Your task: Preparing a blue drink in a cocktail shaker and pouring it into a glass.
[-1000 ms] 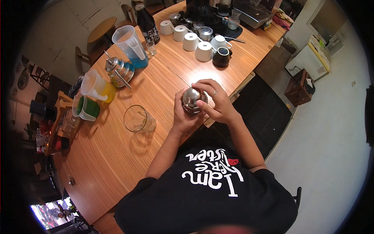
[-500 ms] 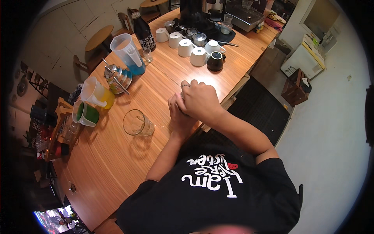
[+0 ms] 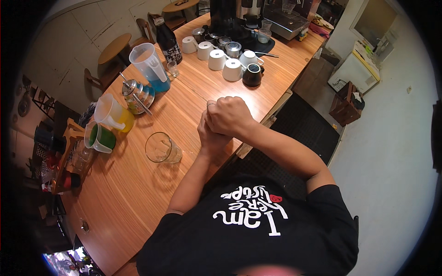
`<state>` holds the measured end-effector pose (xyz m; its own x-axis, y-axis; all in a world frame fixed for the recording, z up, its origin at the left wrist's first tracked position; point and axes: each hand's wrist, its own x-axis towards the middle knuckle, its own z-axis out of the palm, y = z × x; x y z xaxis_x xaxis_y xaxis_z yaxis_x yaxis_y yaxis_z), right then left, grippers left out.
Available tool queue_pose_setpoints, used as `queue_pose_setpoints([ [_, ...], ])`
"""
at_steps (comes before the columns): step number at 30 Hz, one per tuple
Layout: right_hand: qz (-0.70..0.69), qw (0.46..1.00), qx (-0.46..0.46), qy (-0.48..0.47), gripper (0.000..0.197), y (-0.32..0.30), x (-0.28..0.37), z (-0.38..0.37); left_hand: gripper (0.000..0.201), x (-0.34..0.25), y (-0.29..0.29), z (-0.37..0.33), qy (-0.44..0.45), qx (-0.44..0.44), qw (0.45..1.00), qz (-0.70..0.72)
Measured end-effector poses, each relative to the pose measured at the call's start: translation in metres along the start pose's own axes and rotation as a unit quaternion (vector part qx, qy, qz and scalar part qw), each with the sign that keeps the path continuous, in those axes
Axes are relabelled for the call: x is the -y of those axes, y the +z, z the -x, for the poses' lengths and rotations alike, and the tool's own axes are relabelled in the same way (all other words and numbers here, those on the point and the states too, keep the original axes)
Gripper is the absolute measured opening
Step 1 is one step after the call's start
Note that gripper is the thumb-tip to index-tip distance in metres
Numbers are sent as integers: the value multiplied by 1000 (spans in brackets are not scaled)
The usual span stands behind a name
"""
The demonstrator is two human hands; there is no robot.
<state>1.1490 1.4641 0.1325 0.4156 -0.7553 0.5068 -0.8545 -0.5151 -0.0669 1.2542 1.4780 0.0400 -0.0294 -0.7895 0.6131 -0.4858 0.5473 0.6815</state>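
My right hand (image 3: 231,116) lies curled over the top of my left hand (image 3: 212,136), with a ring on one finger. Both hands are closed and pressed together above the table's near edge. Whatever may be between the palms is hidden. To their left, an empty clear drinking glass (image 3: 164,148) stands upright on the wooden table (image 3: 124,198). Beyond the hands, upside-down white cups (image 3: 232,70) and a black cup (image 3: 252,75) are lined up.
Jugs of blue (image 3: 151,66), yellow (image 3: 113,113) and green liquid (image 3: 100,137) stand along the far left edge. Near them are a metal-lidded jar (image 3: 138,96), a dark bottle (image 3: 168,41) and a small glass (image 3: 172,68). A coffee machine (image 3: 287,23) stands at the back.
My clasped hands have shifted slightly left, and the right hand has turned a little over the left. The things on the table stay where they were.
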Motion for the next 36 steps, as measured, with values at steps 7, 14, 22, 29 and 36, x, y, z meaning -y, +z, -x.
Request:
queue_pose_setpoints([
  [7, -21, 997, -3, -68, 29, 4, -16, -5, 68, 0, -9, -11, 1, 20, 997, 75],
  [14, -47, 985, -15, -165, 24, 5, -28, -13, 59, -5, -15, -21, 5, 20, 993, 113],
  [22, -146, 939, 5, -312, 22, 0, -46, -29, 59, 0, -22, -22, -24, 94, 987, 131],
  [29, -55, 984, 37, -166, 32, -3, -17, -20, 56, -8, -8, -17, 45, -50, 996, 55],
  [36, 149, 971, 129, 137, 73, -41, 25, -8, 84, -11, 18, -3, 85, -76, 988, -108],
])
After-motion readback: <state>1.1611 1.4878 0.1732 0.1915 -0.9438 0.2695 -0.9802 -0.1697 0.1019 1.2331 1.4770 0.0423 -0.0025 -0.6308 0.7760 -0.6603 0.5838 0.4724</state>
